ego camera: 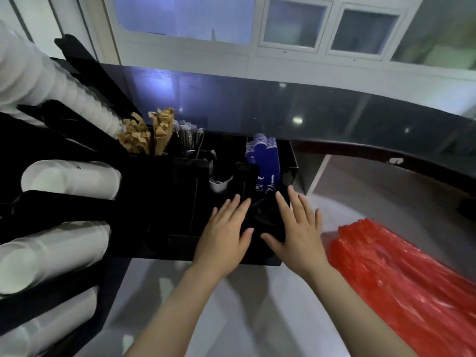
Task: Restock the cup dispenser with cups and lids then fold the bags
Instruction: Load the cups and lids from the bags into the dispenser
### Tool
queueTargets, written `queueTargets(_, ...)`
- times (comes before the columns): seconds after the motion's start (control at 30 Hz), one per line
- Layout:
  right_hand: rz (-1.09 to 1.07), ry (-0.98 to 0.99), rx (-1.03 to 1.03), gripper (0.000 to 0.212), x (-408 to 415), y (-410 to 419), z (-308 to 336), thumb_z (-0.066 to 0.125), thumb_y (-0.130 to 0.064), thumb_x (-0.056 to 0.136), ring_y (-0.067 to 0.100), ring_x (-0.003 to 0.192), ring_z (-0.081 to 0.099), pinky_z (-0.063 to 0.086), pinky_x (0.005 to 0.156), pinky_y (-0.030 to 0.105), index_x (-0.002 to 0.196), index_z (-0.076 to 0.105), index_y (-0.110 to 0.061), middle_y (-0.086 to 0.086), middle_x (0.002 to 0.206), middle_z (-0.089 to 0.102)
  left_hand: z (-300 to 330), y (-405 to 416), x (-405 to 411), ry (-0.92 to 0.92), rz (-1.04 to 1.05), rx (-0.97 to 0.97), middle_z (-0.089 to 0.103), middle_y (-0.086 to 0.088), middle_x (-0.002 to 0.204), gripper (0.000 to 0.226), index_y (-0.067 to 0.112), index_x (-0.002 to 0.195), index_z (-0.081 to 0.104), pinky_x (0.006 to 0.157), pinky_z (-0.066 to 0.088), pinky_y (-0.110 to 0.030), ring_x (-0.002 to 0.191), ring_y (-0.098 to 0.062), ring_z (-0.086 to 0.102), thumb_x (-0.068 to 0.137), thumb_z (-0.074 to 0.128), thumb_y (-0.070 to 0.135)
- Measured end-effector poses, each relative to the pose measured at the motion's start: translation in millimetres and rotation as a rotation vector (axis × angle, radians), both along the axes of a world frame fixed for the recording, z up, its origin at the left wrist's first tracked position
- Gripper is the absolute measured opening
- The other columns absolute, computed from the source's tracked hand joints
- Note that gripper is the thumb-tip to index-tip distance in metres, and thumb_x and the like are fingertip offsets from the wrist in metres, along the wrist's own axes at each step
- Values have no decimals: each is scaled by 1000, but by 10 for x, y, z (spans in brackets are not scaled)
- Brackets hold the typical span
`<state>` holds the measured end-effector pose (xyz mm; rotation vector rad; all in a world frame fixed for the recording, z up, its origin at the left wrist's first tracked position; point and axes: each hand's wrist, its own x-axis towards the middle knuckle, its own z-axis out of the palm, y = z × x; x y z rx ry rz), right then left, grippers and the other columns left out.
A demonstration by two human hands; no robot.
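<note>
- The black cup dispenser [77, 207] sits left of your hands, white cups [69, 180] stacked in its slots.
- The red bags [401, 274] lie right of the dispenser.
- Your left hand [226, 235] and right hand [298, 228] rest flat, fingers spread, on black lids [265, 215] in the dispenser's right compartment, gripping nothing.

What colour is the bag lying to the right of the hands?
Red, glossy plastic bag, clearest in the head view.

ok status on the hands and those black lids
Left hand and right hand open, flat either side of black lids in organiser front slot. White cups racked at left. Red bags unfolded at right.
</note>
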<state>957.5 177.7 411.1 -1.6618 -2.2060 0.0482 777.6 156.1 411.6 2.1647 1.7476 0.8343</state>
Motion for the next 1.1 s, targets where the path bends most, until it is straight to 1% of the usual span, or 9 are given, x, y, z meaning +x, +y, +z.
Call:
queueTargets(0.17,-52,282,125,60,110,-325,14,68,-26,87,27,143,27,19,113,54,142,45,-21,3,155,29,186,6,135,0,-102,63,13,4,160,61,28,151,19,115,-5,-22,147,-10,5,97,47,32)
queueTargets(0.27,-171,453,224,40,233,-567,-64,69,-11,84,26,129,46,36,106,48,124,63,-14,5,143,46,166,-74,218,-23,-190,82,14,8,159,60,28,151,22,112,-7,-16,142,1,1,97,48,29)
queueTargets(0.4,-423,510,328,34,472,-922,-173,59,-11,83,19,123,50,38,105,32,115,69,-11,5,133,57,103,-197,377,-31,-324,92,20,7,157,58,25,149,29,114,-2,-17,139,3,4,96,52,23)
queueTargets(0.5,-545,545,318,34,658,-1191,-234,65,-1,84,21,124,52,40,106,42,116,69,-11,2,132,59,56,-326,501,56,-406,62,15,5,159,61,25,150,23,112,-8,-16,142,-1,0,96,51,24)
queueTargets(0.6,-576,498,353,37,826,-1420,-242,67,3,81,23,126,50,40,106,49,115,70,-11,4,128,62,16,-429,703,179,-498,55,7,4,160,65,29,150,10,113,-11,-22,148,-13,-1,97,48,29)
queueTargets(0.7,-570,425,381,37,1097,-1699,-231,69,3,80,24,129,48,37,109,43,115,70,-12,4,126,63,10,-536,1103,210,-608,83,-3,8,158,68,37,142,-5,114,-12,-25,146,-12,-8,97,46,31)
queueTargets(0.83,-652,331,401,33,1677,-2293,-166,63,-4,83,26,129,48,38,107,47,114,70,-12,4,125,64,22,-867,1776,123,-708,74,-3,15,154,69,40,143,0,111,-15,-19,145,-7,-7,96,49,31)
queueTargets(0.9,-752,274,475,29,2009,-2715,-143,57,-11,85,24,128,48,35,110,41,111,71,-12,4,123,64,-23,-1128,2147,107,-804,57,-2,15,155,69,41,144,0,113,-12,-20,146,-6,-5,96,49,30)
queueTargets(1.1,-952,96,743,19,2734,-3954,-157,56,-8,82,26,92,60,40,95,32,87,74,-9,5,92,69,-121,-1894,3091,45,-1031,-31,2,24,153,62,47,142,5,110,3,-12,143,2,3,98,46,33)
